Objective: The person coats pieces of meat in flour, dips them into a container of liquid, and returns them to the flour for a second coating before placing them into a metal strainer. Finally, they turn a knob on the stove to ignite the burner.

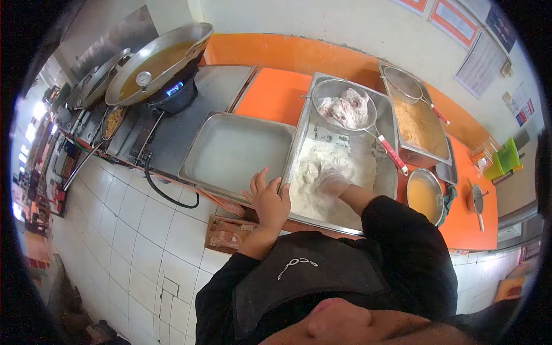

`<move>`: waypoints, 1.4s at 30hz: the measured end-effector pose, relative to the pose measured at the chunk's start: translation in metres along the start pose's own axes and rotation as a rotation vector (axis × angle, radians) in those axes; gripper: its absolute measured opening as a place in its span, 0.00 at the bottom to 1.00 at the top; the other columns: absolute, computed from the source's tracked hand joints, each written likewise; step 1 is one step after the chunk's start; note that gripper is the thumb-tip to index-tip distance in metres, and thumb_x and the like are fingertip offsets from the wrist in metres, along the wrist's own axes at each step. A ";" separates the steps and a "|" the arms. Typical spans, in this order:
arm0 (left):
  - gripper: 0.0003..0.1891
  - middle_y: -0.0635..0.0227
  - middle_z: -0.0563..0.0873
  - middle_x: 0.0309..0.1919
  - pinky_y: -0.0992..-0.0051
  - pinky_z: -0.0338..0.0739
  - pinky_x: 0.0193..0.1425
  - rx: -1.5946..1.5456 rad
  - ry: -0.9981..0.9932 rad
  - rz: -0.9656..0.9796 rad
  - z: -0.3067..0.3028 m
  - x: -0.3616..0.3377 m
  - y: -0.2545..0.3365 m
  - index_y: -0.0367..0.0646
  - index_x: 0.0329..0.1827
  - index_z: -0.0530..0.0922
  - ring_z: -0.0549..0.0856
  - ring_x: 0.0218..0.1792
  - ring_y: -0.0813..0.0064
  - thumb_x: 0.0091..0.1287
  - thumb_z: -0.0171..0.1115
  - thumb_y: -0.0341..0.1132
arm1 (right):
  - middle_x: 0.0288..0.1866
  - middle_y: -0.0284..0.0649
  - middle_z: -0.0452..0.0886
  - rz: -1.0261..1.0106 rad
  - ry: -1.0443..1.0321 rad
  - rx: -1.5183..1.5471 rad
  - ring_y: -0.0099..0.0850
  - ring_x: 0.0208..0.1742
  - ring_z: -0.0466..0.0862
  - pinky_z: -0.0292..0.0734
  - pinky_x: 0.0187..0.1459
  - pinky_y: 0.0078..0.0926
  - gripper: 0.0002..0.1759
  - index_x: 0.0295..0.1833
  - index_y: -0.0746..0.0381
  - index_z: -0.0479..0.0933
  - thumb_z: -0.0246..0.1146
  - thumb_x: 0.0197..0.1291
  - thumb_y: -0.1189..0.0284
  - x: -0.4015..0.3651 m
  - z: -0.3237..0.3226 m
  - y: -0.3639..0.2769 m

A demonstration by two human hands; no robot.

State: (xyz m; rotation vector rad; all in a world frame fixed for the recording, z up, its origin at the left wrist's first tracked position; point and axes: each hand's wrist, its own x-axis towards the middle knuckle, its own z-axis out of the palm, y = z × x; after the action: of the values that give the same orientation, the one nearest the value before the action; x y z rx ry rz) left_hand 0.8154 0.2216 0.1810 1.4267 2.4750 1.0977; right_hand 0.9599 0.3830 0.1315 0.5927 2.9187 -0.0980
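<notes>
My right hand (334, 182) is coated in white flour and reaches into the flour (313, 192) of a deep steel pan (391, 184). Its fingers blend with the flour, so their grip cannot be made out. A floury lump (311, 170) lies just left of it. Spread fingers show on my left hand (268, 198), which rests by the near rim between this pan and a steel tray of cloudy liquid (238, 152). At the flour pan's far end, a red-handled strainer (393, 154) holds flour-dusted pieces that look like raw meat (346, 108).
Back left, a large wok of oil (158, 66) with a thermometer (144, 79) sits on a burner. To the right are a pan of orange-brown crumbs (411, 123) with a second strainer (402, 83), a bowl of yellow-orange liquid (422, 198) and a small saucepan (476, 201).
</notes>
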 end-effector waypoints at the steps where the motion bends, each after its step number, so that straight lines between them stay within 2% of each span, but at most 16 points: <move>1: 0.14 0.67 0.65 0.61 0.37 0.42 0.62 0.021 -0.002 -0.004 -0.001 -0.001 0.001 0.43 0.39 0.80 0.58 0.65 0.61 0.56 0.60 0.43 | 0.38 0.38 0.82 0.021 -0.058 -0.152 0.34 0.41 0.80 0.73 0.44 0.33 0.16 0.43 0.56 0.79 0.54 0.53 0.61 0.008 0.008 0.000; 5: 0.14 0.67 0.65 0.60 0.37 0.43 0.62 0.001 -0.020 -0.039 -0.002 -0.001 0.004 0.43 0.39 0.80 0.58 0.65 0.61 0.56 0.60 0.42 | 0.41 0.38 0.82 0.090 -0.143 -0.413 0.34 0.45 0.80 0.72 0.47 0.35 0.18 0.46 0.56 0.78 0.54 0.53 0.59 0.024 0.014 0.034; 11: 0.13 0.64 0.66 0.60 0.33 0.41 0.61 -0.044 0.020 -0.009 0.002 -0.002 0.000 0.43 0.39 0.81 0.59 0.64 0.56 0.56 0.59 0.42 | 0.38 0.45 0.80 0.198 0.128 0.316 0.42 0.42 0.79 0.72 0.45 0.34 0.18 0.41 0.62 0.79 0.55 0.55 0.60 -0.009 -0.005 0.034; 13: 0.13 0.64 0.67 0.60 0.33 0.41 0.61 -0.022 0.002 0.003 0.000 -0.002 0.001 0.43 0.38 0.81 0.59 0.64 0.56 0.57 0.59 0.42 | 0.38 0.48 0.80 0.056 -0.020 0.147 0.43 0.42 0.79 0.72 0.45 0.33 0.18 0.41 0.63 0.78 0.56 0.54 0.60 -0.009 -0.017 0.002; 16: 0.13 0.64 0.66 0.60 0.33 0.42 0.60 -0.025 0.027 0.004 0.003 -0.002 -0.001 0.43 0.38 0.81 0.59 0.64 0.56 0.57 0.58 0.41 | 0.38 0.40 0.80 -0.021 0.385 0.756 0.30 0.44 0.78 0.71 0.47 0.28 0.20 0.44 0.64 0.77 0.53 0.53 0.60 0.003 0.008 -0.027; 18: 0.13 0.64 0.66 0.60 0.33 0.42 0.60 -0.022 0.023 0.006 0.002 -0.003 0.000 0.42 0.38 0.80 0.59 0.64 0.56 0.57 0.58 0.41 | 0.31 0.40 0.79 -0.150 -0.244 -0.180 0.32 0.34 0.79 0.74 0.40 0.27 0.20 0.48 0.66 0.74 0.54 0.53 0.65 0.002 -0.039 -0.038; 19: 0.13 0.64 0.66 0.60 0.33 0.42 0.60 -0.023 0.016 0.001 0.001 -0.002 0.000 0.42 0.38 0.80 0.59 0.64 0.56 0.58 0.58 0.41 | 0.31 0.40 0.79 -0.151 -0.240 -0.182 0.32 0.34 0.79 0.74 0.40 0.27 0.20 0.48 0.66 0.74 0.54 0.53 0.65 0.003 -0.038 -0.036; 25: 0.13 0.67 0.67 0.59 0.38 0.46 0.62 -0.009 0.015 -0.021 -0.001 -0.002 0.003 0.43 0.39 0.80 0.61 0.63 0.60 0.56 0.61 0.42 | 0.25 0.32 0.76 -0.151 0.302 -0.925 0.22 0.26 0.77 0.73 0.26 0.14 0.15 0.47 0.65 0.71 0.57 0.54 0.72 -0.017 0.043 -0.014; 26: 0.13 0.67 0.67 0.59 0.38 0.46 0.62 -0.006 0.012 -0.022 -0.001 -0.002 0.002 0.43 0.39 0.80 0.61 0.63 0.60 0.56 0.61 0.42 | 0.23 0.33 0.76 -0.004 0.563 -1.306 0.23 0.22 0.76 0.72 0.20 0.19 0.14 0.47 0.64 0.72 0.54 0.57 0.69 -0.016 0.051 -0.019; 28: 0.13 0.67 0.67 0.59 0.39 0.46 0.62 0.013 0.031 -0.001 -0.001 -0.003 0.002 0.43 0.39 0.80 0.61 0.63 0.60 0.56 0.61 0.41 | 0.22 0.34 0.75 0.165 0.831 -1.671 0.24 0.18 0.74 0.70 0.14 0.23 0.15 0.46 0.63 0.72 0.52 0.59 0.66 -0.015 0.064 -0.015; 30: 0.13 0.67 0.67 0.59 0.39 0.46 0.62 0.003 0.032 -0.006 0.000 -0.003 0.003 0.43 0.39 0.80 0.61 0.63 0.61 0.56 0.61 0.41 | 0.23 0.34 0.75 0.108 0.896 -1.915 0.23 0.18 0.74 0.71 0.15 0.23 0.15 0.48 0.63 0.71 0.51 0.60 0.65 0.002 0.078 -0.003; 34: 0.13 0.68 0.67 0.59 0.39 0.44 0.63 0.018 0.038 0.016 0.001 -0.004 -0.001 0.44 0.39 0.80 0.61 0.64 0.62 0.56 0.61 0.41 | 0.26 0.34 0.75 0.000 0.764 -2.412 0.22 0.18 0.74 0.73 0.16 0.22 0.17 0.52 0.62 0.68 0.51 0.61 0.64 0.055 0.136 0.052; 37: 0.14 0.64 0.66 0.60 0.33 0.41 0.61 -0.020 0.026 0.010 0.002 -0.004 -0.001 0.42 0.39 0.80 0.59 0.64 0.57 0.57 0.59 0.43 | 0.28 0.35 0.75 0.070 0.711 -2.297 0.24 0.18 0.74 0.74 0.17 0.24 0.18 0.54 0.62 0.67 0.50 0.62 0.64 0.052 0.112 0.064; 38: 0.14 0.64 0.66 0.60 0.33 0.41 0.61 -0.024 0.031 0.008 0.002 -0.004 -0.002 0.42 0.39 0.80 0.59 0.64 0.57 0.57 0.59 0.43 | 0.35 0.37 0.77 0.152 0.575 -1.762 0.29 0.30 0.76 0.75 0.29 0.28 0.17 0.52 0.61 0.69 0.50 0.60 0.66 0.040 0.094 0.061; 41: 0.14 0.64 0.66 0.60 0.33 0.41 0.60 -0.048 0.032 0.002 0.002 -0.003 -0.002 0.42 0.39 0.80 0.59 0.64 0.57 0.57 0.59 0.42 | 0.37 0.39 0.80 0.259 0.409 -1.910 0.32 0.31 0.80 0.76 0.29 0.24 0.20 0.57 0.61 0.67 0.48 0.60 0.66 -0.007 -0.003 0.004; 42: 0.14 0.64 0.66 0.60 0.33 0.41 0.60 -0.039 0.018 0.006 0.001 -0.003 -0.001 0.42 0.39 0.80 0.59 0.64 0.57 0.57 0.59 0.42 | 0.36 0.40 0.81 0.106 0.395 -1.854 0.33 0.29 0.80 0.76 0.26 0.23 0.22 0.59 0.62 0.65 0.48 0.61 0.66 -0.014 -0.018 -0.015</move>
State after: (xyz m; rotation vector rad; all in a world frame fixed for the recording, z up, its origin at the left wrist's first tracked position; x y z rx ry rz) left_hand 0.8166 0.2196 0.1793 1.4211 2.4490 1.1579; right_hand 0.9641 0.3651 0.1524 0.3100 1.8348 2.4291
